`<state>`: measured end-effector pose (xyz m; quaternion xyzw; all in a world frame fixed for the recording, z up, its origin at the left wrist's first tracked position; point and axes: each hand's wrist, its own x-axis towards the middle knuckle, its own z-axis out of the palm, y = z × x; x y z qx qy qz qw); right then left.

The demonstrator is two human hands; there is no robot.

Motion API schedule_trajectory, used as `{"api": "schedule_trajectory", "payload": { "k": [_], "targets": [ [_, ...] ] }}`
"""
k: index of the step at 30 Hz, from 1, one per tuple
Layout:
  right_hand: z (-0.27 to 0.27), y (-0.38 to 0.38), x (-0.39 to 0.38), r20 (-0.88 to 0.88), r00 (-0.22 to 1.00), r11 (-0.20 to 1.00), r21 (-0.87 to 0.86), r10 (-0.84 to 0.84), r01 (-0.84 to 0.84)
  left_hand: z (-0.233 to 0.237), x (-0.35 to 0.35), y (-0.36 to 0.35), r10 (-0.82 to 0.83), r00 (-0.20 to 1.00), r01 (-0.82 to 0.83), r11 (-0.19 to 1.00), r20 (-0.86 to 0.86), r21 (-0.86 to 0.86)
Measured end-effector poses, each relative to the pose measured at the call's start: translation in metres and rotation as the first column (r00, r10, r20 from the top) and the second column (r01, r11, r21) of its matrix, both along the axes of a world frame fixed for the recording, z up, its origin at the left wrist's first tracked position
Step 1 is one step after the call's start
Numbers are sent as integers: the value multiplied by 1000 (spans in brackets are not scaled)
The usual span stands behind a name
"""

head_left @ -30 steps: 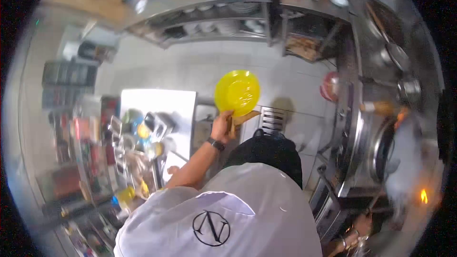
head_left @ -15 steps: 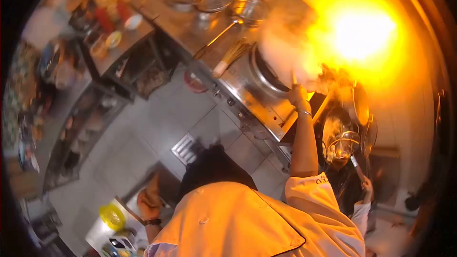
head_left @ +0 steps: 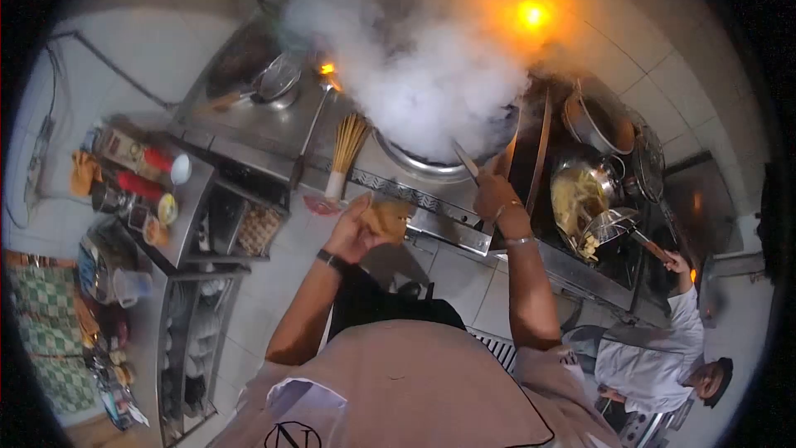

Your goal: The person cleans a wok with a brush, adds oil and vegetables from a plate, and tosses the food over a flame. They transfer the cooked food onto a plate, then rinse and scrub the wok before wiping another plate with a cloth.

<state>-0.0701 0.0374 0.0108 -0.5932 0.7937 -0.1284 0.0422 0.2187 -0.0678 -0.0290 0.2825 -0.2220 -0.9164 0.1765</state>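
Note:
My right hand (head_left: 496, 199) is closed around the handle (head_left: 466, 159) of a utensil that reaches into the wok (head_left: 423, 172). Thick white smoke hides the utensil's far end and the wok's contents. In front of the stove's edge, my left hand (head_left: 352, 232) grips a folded tan cloth (head_left: 386, 220). A bamboo brush (head_left: 348, 145) lies on the stove top, left of the wok. Beyond it rests a long-handled ladle (head_left: 313, 124). Flame (head_left: 532, 15) glows behind the smoke.
At right, a co-worker (head_left: 651, 348) holds a strainer (head_left: 612, 226) over a pan of pale food pieces (head_left: 578, 199). Several pans hang or lean behind it. A steel shelf unit (head_left: 178, 282) with red bottles and small containers stands at left.
The big flame has shrunk to a small glow, and white smoke now covers the wok. My left hand has come from lower left to the stove front, now with the cloth. The view has shifted.

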Motion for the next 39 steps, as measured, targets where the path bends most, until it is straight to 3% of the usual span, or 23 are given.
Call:
{"api": "schedule_trajectory", "payload": {
  "k": [2, 4, 6, 8, 10, 12, 15, 16, 18, 19, 21, 23, 25, 26, 27, 28, 29, 30, 31, 34, 36, 37, 39],
  "targets": [
    [15, -1, 4, -36, 988, 969, 192, -149, 153, -16, -38, -31, -33, 997, 34, 999, -68, 17],
    [-9, -27, 4, 48, 979, 979, 56, -200, 197, -21, -70, -57, -70, 989, 76, 996, -131, 40],
    [-41, -52, 3, -164, 975, 970, 165, -153, 180, -16, -99, -81, -62, 998, 63, 998, -34, 31],
    [-17, -41, 18, 158, 965, 969, 164, -210, 184, -14, -113, -101, -80, 992, 77, 997, -98, -30],
    [73, -30, 45, 246, 946, 937, 327, -213, 126, -20, -125, -122, -170, 961, 151, 983, -216, -102],
    [83, -33, 59, -37, 956, 894, 344, -292, 287, -39, -138, -121, -74, 997, 70, 986, -23, -153],
    [18, -65, 49, -24, 929, 882, 305, -370, 359, -62, -155, -118, -31, 929, 94, 983, 369, -154],
    [0, -73, 47, -37, 913, 877, 263, -406, 401, -177, -178, -139, 151, 836, 218, 789, 527, -574],
    [18, -73, 62, 133, 894, 896, 194, -428, 400, -96, -154, -117, 76, 821, 194, 895, 566, -402],
    [31, -67, 68, 174, 890, 899, 208, -421, 385, -116, -139, -121, 24, 819, 330, 797, 574, -505],
    [50, -41, 73, 215, 888, 906, 218, -407, 363, -107, -89, -91, 46, 959, 124, 816, 278, -565],
    [63, -12, 73, -5, 899, 864, 276, -437, 421, -76, -15, -77, 65, 967, 216, 305, 247, -927],
    [66, -28, 72, 16, 900, 882, 208, -436, 424, -49, 26, -60, -116, 986, 149, 933, 119, -328],
    [66, -38, 64, 25, 905, 899, 134, -424, 417, -61, 39, -59, -123, 984, 158, 932, 125, -327],
    [22, -48, 46, -97, 952, 909, -340, -290, 242, -80, 48, -64, -170, 983, 184, 937, 72, -296],
    [-37, -56, 32, -264, 939, 710, -703, -220, -31, -92, 62, -64, -219, 975, 218, 941, 27, -259],
    [-66, -63, 20, -249, 941, 716, -698, -227, -12, -90, 78, -56, -228, 973, 232, 941, 42, -247],
    [-85, -75, 3, -96, 970, 914, -367, -222, 172, -78, 89, -53, -198, 977, 211, 958, 83, -196],
    [-93, -80, -5, 51, 961, 962, 42, -270, 268, -59, 98, -51, -169, 978, 187, 971, 124, -147],
    [13, -18, 30, -6, 992, 985, -118, -126, 124, -16, 117, -50, -94, 968, 101, 995, 234, -19],
    [60, 18, 72, 267, 884, 922, 49, -383, 384, -12, 141, -53, -74, 983, 44, 983, 166, 176],
    [26, 45, 83, 280, 846, 887, 57, -454, 458, -11, 150, -52, -46, 994, 5, 930, 104, 367],
    [-75, 95, 110, 309, 751, 804, 89, -583, 588, -52, 155, -47, 8, 992, -41, 966, 128, 256]
  ]
}}
